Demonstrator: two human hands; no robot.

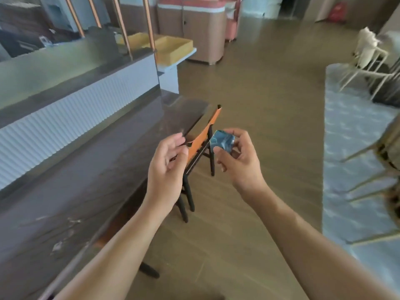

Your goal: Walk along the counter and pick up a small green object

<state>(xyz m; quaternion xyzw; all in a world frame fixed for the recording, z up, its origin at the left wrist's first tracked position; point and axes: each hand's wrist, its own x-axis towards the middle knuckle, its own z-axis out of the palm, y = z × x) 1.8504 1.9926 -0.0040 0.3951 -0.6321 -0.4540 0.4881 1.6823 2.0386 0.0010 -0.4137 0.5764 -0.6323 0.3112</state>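
Above wooden floor (249,94), beside dark table (86,169): right hand (238,161) pinched crumpled blue wrapper (223,141); left hand (168,163) loosely curled, nothing visibly held. Best kept gripped by the edges.

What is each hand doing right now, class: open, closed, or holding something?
Left hand: fingers loosely curled, holding nothing that shows.
Right hand: pinching a small blue packet between thumb and fingers.
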